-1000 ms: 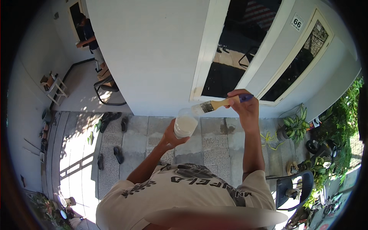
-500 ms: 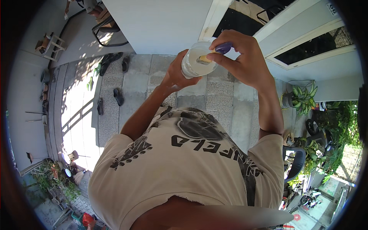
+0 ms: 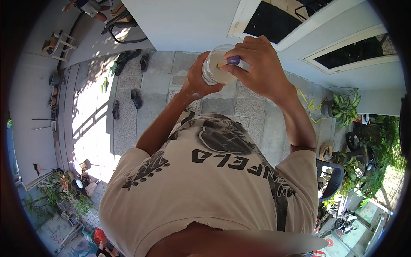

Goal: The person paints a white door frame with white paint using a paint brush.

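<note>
My left hand (image 3: pixel 198 79) is wrapped around the side of a clear plastic tub (image 3: pixel 209 73), held up in front of my chest. Whitish liquid, perhaps paint, lies inside it, and pale smears mark my left wrist. Over the tub's right rim, my right hand (image 3: pixel 262 64) grips a paintbrush (image 3: pixel 233 60) by its purple handle. The brush points down into the tub, tilted toward the left. Its yellowish lower part shows near the liquid, while the bristle tips are hard to make out.
A pale wall (image 3: pixel 180 25) stands ahead, with white-framed windows (image 3: pixel 274 23) to the right. Dark shoes (image 3: pixel 135 99) and green sandals (image 3: pixel 104 85) lie on the paving at left. A potted plant (image 3: pixel 343 107), yellow cord (image 3: pixel 311 105) and dark chair (image 3: pixel 332 182) are at right. Another person (image 3: pixel 92 8) is at upper left.
My right hand has moved left and a little lower over the tub, bringing the brush further in. The view has shifted slightly, and the yellow cord now shows beside my right forearm.
</note>
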Available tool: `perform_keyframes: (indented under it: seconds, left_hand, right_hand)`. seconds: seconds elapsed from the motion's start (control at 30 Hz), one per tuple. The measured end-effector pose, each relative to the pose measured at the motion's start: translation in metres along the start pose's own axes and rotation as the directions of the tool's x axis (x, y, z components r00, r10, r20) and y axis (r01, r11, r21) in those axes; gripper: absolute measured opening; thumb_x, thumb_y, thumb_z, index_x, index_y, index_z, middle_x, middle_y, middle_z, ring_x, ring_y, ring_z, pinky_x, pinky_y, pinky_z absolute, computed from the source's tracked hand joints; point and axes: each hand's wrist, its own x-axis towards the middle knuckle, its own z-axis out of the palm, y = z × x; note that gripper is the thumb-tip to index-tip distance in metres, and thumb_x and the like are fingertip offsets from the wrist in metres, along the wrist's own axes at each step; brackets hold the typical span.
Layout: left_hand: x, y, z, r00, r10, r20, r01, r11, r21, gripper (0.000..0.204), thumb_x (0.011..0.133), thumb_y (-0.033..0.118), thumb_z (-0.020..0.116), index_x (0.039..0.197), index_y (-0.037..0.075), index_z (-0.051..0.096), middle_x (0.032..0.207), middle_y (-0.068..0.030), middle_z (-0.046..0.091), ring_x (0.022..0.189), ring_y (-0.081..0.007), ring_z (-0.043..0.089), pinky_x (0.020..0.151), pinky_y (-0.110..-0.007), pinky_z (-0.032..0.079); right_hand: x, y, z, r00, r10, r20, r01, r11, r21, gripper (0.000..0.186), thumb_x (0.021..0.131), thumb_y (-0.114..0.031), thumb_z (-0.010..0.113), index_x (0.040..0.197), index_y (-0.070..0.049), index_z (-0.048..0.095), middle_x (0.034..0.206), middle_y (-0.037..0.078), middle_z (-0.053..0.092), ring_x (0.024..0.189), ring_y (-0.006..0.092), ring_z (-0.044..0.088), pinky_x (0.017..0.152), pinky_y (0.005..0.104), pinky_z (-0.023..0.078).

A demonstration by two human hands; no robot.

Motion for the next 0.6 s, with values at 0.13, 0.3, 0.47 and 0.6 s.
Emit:
perform_keyframes:
  seconds: [0.13,0.3,0.47,0.6]
  left_hand:
    - [0.002,0.0,0.001,1.0,0.007,-0.024,-0.007,1.0,-0.005,0.085,0.067,0.026,0.093,0.136,0.003,0.049,0.122,-0.0144,0.066,0.11,-0.0253,0.067,0.093,-0.041,0.054]
    - [0.0,-0.005,0.001,1.0,0.025,0.007,-0.025,1.0,-0.009,0.091,0.068,0.019,0.093,0.143,0.005,0.043,0.126,-0.0168,0.065,0.114,-0.0285,0.067,0.095,-0.042,0.056]
    - [0.002,-0.011,0.009,0.996,0.09,-0.007,-0.09,0.996,-0.009,0.09,0.069,0.017,0.092,0.143,0.004,0.042,0.125,-0.017,0.065,0.113,-0.0289,0.067,0.094,-0.042,0.056]
    - [0.005,-0.013,0.016,0.995,0.089,0.039,-0.087,0.995,-0.057,0.09,0.069,0.016,0.092,0.143,0.004,0.042,0.125,-0.017,0.065,0.112,-0.0291,0.067,0.093,-0.041,0.056]
  right_hand:
    - [-0.004,-0.003,-0.013,0.991,0.09,-0.098,-0.085,0.995,0.049,0.019,0.079,-0.022,0.084,0.089,-0.008,0.075,0.077,0.001,0.07,0.072,0.0198,0.061,0.073,0.0355,0.04]
    - [-0.017,-0.011,-0.013,0.988,0.071,-0.14,-0.062,0.996,0.066,0.019,0.079,-0.021,0.084,0.09,-0.009,0.075,0.077,0.001,0.07,0.072,0.019,0.061,0.071,0.0351,0.039]
    - [-0.025,-0.01,-0.011,0.982,0.121,-0.146,-0.107,0.989,0.1,0.019,0.079,-0.02,0.085,0.089,-0.009,0.074,0.077,0.002,0.07,0.073,0.0187,0.062,0.072,0.0348,0.041]
    - [-0.03,-0.008,-0.003,0.986,0.118,-0.114,-0.109,0.99,0.089,0.02,0.077,-0.018,0.085,0.089,-0.008,0.074,0.078,0.003,0.071,0.074,0.0197,0.063,0.074,0.0354,0.043]
